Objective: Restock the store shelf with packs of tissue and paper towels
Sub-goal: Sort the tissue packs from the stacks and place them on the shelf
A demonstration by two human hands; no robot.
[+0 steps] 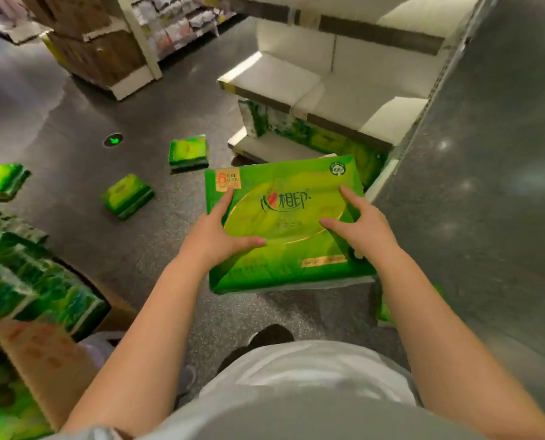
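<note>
Before the low shelf (274,150), the green tissue pack (284,223) hangs above the floor — left hand (215,230) and right hand (365,228) clamp its sides. Likely light, soft, film-slick — edges grip best.

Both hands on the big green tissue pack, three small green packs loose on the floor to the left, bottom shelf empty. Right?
Not quite. The head view shows green packs already on the bottom shelf. The rest holds: left hand and right hand hold the large pack.
</note>
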